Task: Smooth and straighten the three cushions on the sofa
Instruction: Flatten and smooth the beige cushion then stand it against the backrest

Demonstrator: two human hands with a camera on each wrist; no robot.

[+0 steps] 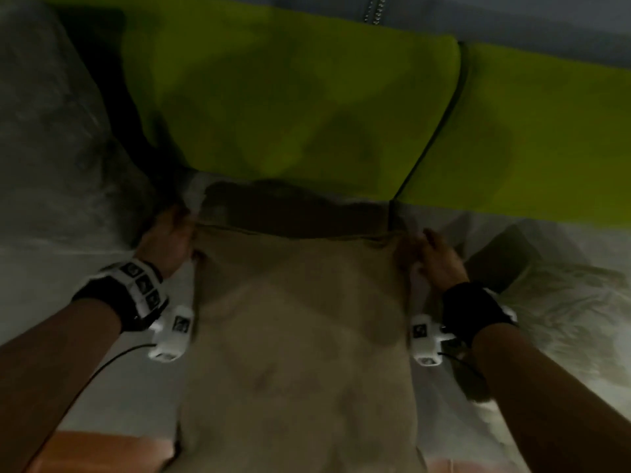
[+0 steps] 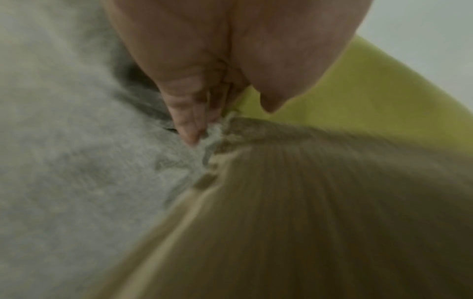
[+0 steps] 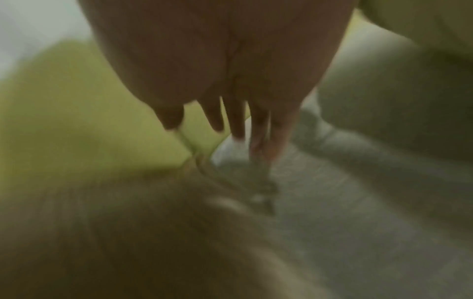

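Note:
A beige ribbed cushion (image 1: 300,319) lies flat on the seat in front of me, its far edge against the green back cushion (image 1: 290,97). My left hand (image 1: 174,233) is at its far left corner, and in the left wrist view the straight fingers (image 2: 189,121) point down beside the cushion corner (image 2: 235,129) with the thumb apart. My right hand (image 1: 426,250) is at the far right corner. The blurred right wrist view shows its fingers (image 3: 238,121) straight and spread, reaching into the gap between the beige cushion (image 3: 115,232) and the grey cover. Neither hand visibly holds the fabric.
A second green back cushion (image 1: 546,131) stands to the right of the first. Grey fabric covers the sofa seat (image 1: 51,302) on both sides. A bulky grey shape (image 1: 44,131) rises at the left, and pale patterned fabric (image 1: 563,302) lies at the right.

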